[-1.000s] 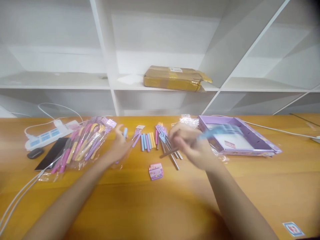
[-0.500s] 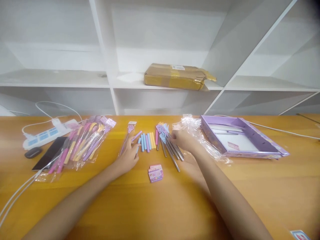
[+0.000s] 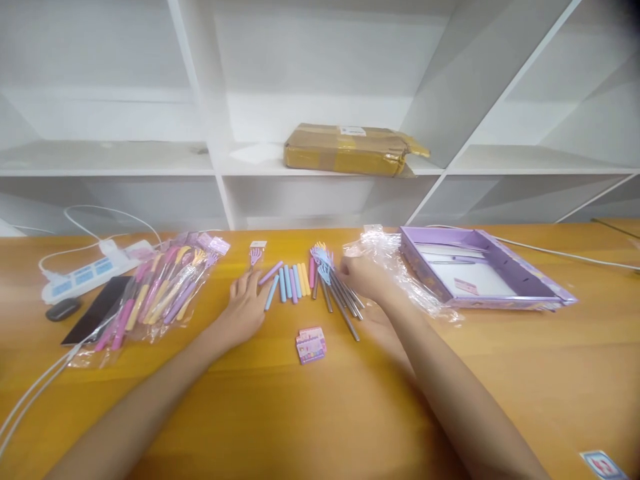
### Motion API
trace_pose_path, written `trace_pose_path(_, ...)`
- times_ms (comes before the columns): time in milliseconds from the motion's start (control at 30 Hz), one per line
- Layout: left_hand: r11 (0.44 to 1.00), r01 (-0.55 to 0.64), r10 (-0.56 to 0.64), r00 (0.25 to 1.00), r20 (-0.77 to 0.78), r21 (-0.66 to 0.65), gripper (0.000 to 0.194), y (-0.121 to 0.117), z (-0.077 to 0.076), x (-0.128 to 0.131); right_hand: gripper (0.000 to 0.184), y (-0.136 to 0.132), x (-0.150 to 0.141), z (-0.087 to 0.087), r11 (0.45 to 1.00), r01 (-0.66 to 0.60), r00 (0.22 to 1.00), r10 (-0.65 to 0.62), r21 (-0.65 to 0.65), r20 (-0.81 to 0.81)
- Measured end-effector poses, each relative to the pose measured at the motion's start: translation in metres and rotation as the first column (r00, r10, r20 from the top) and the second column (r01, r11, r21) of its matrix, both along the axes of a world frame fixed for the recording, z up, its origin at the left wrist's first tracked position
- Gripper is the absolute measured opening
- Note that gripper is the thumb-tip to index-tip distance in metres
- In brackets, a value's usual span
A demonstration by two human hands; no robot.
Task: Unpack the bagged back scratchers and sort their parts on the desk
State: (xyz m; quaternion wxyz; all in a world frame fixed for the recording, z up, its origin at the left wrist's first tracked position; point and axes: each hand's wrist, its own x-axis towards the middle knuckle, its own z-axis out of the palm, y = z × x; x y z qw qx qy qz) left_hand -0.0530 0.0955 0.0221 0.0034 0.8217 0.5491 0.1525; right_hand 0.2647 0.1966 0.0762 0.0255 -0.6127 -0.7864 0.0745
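My left hand [image 3: 245, 307] is open, fingers spread over a purple hand-shaped back scratcher [image 3: 255, 257] in a clear sleeve and mostly covering it. Right beside its fingertips lie a slanted purple handle tube [image 3: 271, 273] and a blue one [image 3: 271, 293]. A row of blue, purple and yellow handle tubes [image 3: 294, 285] continues to the right. My right hand [image 3: 364, 275] is closed, with curled fingers against the heap of metal-rod back scratchers [image 3: 336, 288]; what its fingers grip is hidden. A pink tube [image 3: 312, 272] lies left of that heap. Small printed cards [image 3: 311, 345] rest in front.
Bagged back scratchers [image 3: 165, 287], a power strip [image 3: 83, 277], a black mouse [image 3: 63, 309] and a dark flat item [image 3: 97, 310] occupy the left. Crumpled clear plastic [image 3: 400, 273] and an open purple box [image 3: 427, 267] lie right. A taped carton [image 3: 345, 150] sits on the shelf.
My left hand has drawn back to the left from the blue tube, its fingers now spread flatter. The right hand stays by the metal rods. The view has shifted slightly.
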Motion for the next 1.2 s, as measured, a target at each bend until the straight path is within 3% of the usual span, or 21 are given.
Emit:
trace_pose_path(200, 0.999, 0.033, -0.033, 0.999, -0.011, 0.01, 0.068, 0.003, -0.004, -0.005, 0.034, -0.005, 0.0, 0.009, 0.999, -0.022, 0.999, 0.024, 0.048, -0.035)
trace_pose_path(433, 0.996, 0.049, -0.056, 0.993, -0.101, -0.072, 0.071, -0.002, 0.006, 0.001, 0.033, -0.004, 0.008, 0.009, 0.998, 0.015, 0.998, -0.012, 0.064, -0.056)
trace_pose_path(567, 0.997, 0.043, -0.051, 0.992, -0.111, -0.065, 0.057, -0.002, 0.007, 0.006, 0.032, -0.022, 0.006, 0.014, 0.989, 0.021, 0.99, 0.0, 0.145, -0.14)
trace_pose_path(667, 0.995, 0.083, -0.087, 0.994, -0.061, -0.059, 0.053, 0.0, 0.008, 0.007, 0.037, -0.048, 0.006, -0.004, 0.943, 0.001, 0.945, 0.107, 0.332, -0.308)
trace_pose_path(733, 0.999, -0.009, 0.008, 1.0, -0.009, -0.05, 0.045, 0.004, 0.008, 0.003, 0.038, -0.067, 0.008, -0.028, 0.843, -0.018, 0.857, 0.29, 0.538, -0.426)
trace_pose_path(867, 0.936, -0.35, 0.351, 0.934, 0.061, -0.032, 0.045, 0.012, 0.004, -0.009, 0.041, -0.099, 0.008, -0.065, 0.768, -0.122, 0.778, 0.468, 0.629, -0.42)
trace_pose_path(933, 0.916, -0.396, 0.399, 0.915, 0.061, -0.06, 0.046, 0.013, 0.002, -0.014, 0.04, -0.107, 0.003, -0.067, 0.741, -0.151, 0.748, 0.518, 0.654, -0.415)
trace_pose_path(1067, 0.888, -0.428, 0.445, 0.892, 0.08, -0.17, 0.042, 0.01, 0.003, -0.021, 0.039, -0.112, -0.008, -0.056, 0.691, -0.177, 0.701, 0.588, 0.701, -0.403)
trace_pose_path(1200, 0.85, -0.43, 0.487, 0.861, 0.144, -0.305, 0.048, -0.012, 0.011, -0.028, 0.038, -0.115, -0.016, -0.052, 0.688, -0.206, 0.676, 0.614, 0.696, -0.408)
